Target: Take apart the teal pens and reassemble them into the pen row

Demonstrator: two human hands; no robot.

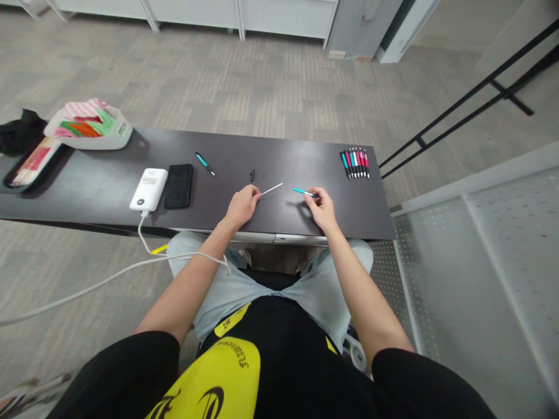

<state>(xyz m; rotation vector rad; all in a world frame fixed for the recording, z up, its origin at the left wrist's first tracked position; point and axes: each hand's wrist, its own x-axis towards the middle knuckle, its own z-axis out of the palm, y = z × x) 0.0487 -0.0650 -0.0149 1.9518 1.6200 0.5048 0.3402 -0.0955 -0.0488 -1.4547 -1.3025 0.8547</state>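
Note:
I sit at a dark table [109, 186]. My left hand [243, 205] rests near the front edge, fingers pinched on the near end of a thin white pen refill [271, 188] that lies on the table. My right hand [322, 205] is closed on a teal pen barrel [302, 191], whose tip points left. Two small black pen parts [252, 174] lie just beyond my hands. A teal pen [204, 163] lies farther to the left.
Several assembled pens [354, 163] in teal, red and black lie at the far right corner. A black phone [177, 185] and a white power bank [149, 189] with a white cable sit left. A white tub [89, 125] of coloured items and a tray [26, 166] stand far left.

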